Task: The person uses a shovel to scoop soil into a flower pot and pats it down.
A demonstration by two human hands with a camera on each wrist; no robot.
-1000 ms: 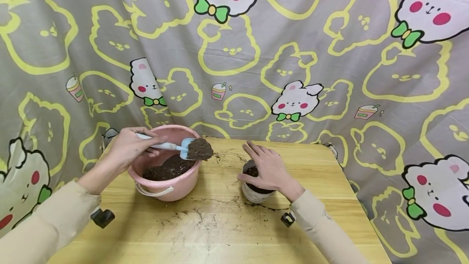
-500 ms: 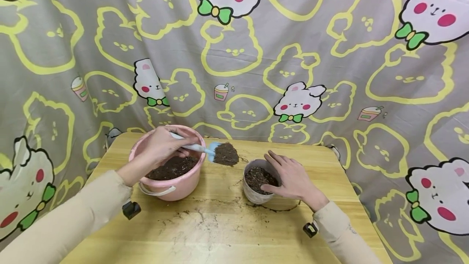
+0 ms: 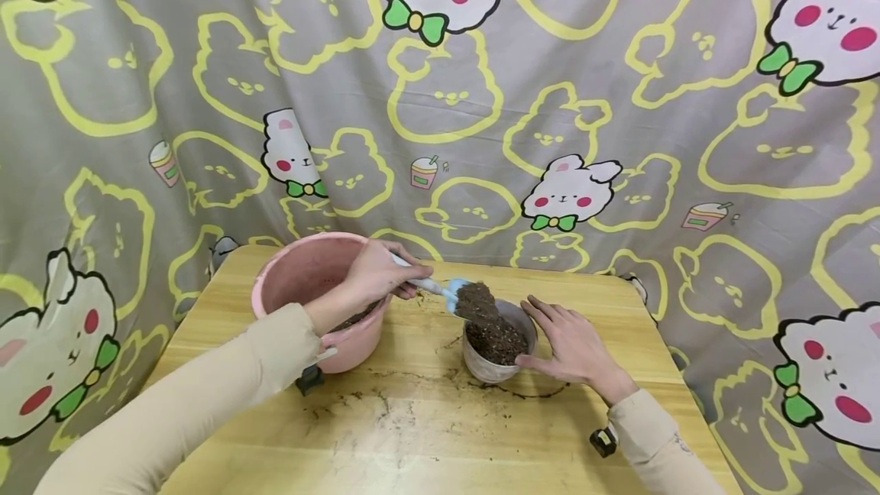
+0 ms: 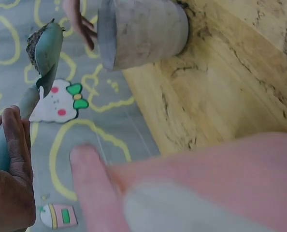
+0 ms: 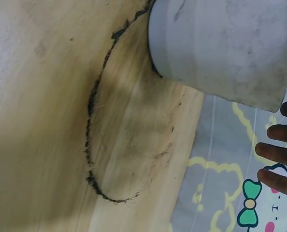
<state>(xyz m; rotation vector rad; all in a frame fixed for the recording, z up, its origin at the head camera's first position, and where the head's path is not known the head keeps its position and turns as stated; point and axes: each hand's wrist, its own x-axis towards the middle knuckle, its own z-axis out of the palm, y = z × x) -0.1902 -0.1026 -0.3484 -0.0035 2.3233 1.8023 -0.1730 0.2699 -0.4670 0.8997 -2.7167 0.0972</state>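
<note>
My left hand (image 3: 381, 275) grips the pale handle of a small light-blue trowel (image 3: 450, 294). Dark soil (image 3: 476, 302) is heaped on its blade, which hangs over the left rim of a whitish plant pot (image 3: 490, 370). Loose soil (image 3: 502, 344) fills much of that pot. In the left wrist view the trowel (image 4: 49, 46) appears side-on, with fingers (image 4: 15, 140) curled round its handle. Beside the pot's right side is my right hand (image 3: 576, 346), fingers spread; its thumb lies at the rim, and contact is unclear. The right wrist view shows straight fingers (image 5: 279, 152) near the pot's mouth.
A pink bucket (image 3: 292, 270) with soil inside stands on the left, partly behind my left forearm. Soil crumbs and a curved dirt line (image 5: 91, 111) mark the wooden table (image 3: 412, 434). A patterned curtain (image 3: 467, 136) hangs behind the table.
My left hand has carried the loaded trowel rightward from above the bucket to the pot. My right hand has drawn back from over the pot's mouth to its right side.
</note>
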